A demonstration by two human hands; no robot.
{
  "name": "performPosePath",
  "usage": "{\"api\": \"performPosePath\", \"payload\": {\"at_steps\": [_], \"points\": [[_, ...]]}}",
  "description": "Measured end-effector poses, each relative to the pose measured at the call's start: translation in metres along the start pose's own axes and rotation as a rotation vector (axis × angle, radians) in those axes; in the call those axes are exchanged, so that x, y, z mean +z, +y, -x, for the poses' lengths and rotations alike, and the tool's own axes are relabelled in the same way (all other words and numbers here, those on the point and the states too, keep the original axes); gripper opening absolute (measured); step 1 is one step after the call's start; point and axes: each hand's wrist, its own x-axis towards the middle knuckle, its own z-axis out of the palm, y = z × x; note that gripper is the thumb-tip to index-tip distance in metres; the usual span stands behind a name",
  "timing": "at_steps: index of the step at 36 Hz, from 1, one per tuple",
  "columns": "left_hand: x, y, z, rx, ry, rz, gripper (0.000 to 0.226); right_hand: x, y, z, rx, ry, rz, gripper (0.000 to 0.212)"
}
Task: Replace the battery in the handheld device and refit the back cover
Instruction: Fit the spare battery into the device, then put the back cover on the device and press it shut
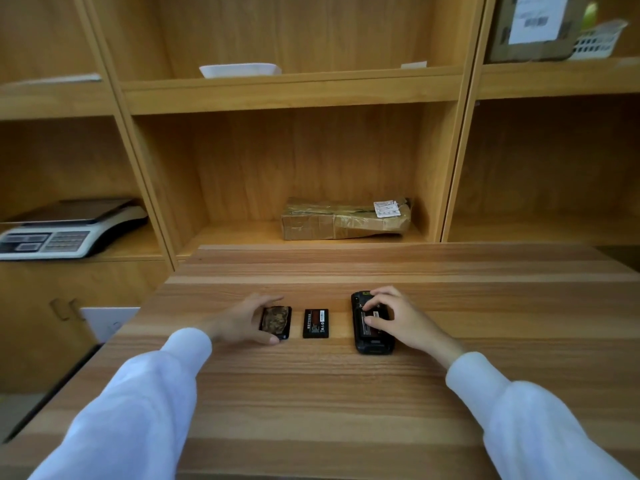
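A black handheld device (371,344) lies face down on the wooden table (311,393), its back open with a battery seated in the bay. My right hand (398,317) rests on it, fingertips pressing on that battery. A second loose black battery (315,323) lies flat just left of the device. Further left lies the back cover (276,322), inner side up with a brownish lining. My left hand (242,318) curls around the cover, thumb at its near edge and fingers at its far edge.
Wooden shelving stands behind the table. A taped cardboard parcel (346,220) lies in the middle compartment, a weighing scale (65,230) at the left, a white tray (240,70) above, and a box with a white basket (547,29) at the top right.
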Motion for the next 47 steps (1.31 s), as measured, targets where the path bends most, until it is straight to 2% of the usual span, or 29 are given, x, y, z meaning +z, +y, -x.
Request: {"api": "performPosePath", "payload": {"at_steps": [7, 14, 20, 26, 30, 41, 45, 47], "points": [[-0.005, 0.003, -0.006, 0.051, -0.002, -0.030, 0.087, -0.002, 0.005, -0.001, -0.005, -0.014, -0.006, 0.015], [0.009, 0.030, -0.016, 0.182, 0.318, 0.002, 0.095, -0.001, 0.007, 0.002, 0.003, 0.014, -0.083, 0.012], [0.042, 0.080, -0.041, 0.274, 0.369, 0.119, 0.094, -0.007, 0.005, 0.005, 0.032, 0.013, -0.187, 0.026], [0.069, 0.115, -0.066, 0.374, 0.325, 0.062, 0.093, -0.011, 0.009, 0.011, 0.069, 0.060, -0.304, 0.052], [0.081, 0.122, -0.073, 0.408, 0.278, 0.088, 0.095, -0.013, 0.016, 0.015, 0.075, 0.074, -0.257, 0.077], [0.080, 0.127, -0.069, 0.394, 0.223, 0.133, 0.101, -0.019, 0.019, 0.009, 0.031, 0.076, -0.255, 0.079], [0.076, 0.124, -0.068, 0.334, 0.157, 0.169, 0.111, -0.024, 0.022, 0.009, 0.013, 0.052, -0.283, 0.074], [0.074, 0.121, -0.068, 0.308, 0.134, 0.169, 0.109, -0.027, 0.024, 0.009, 0.019, 0.022, -0.275, 0.074]]}}
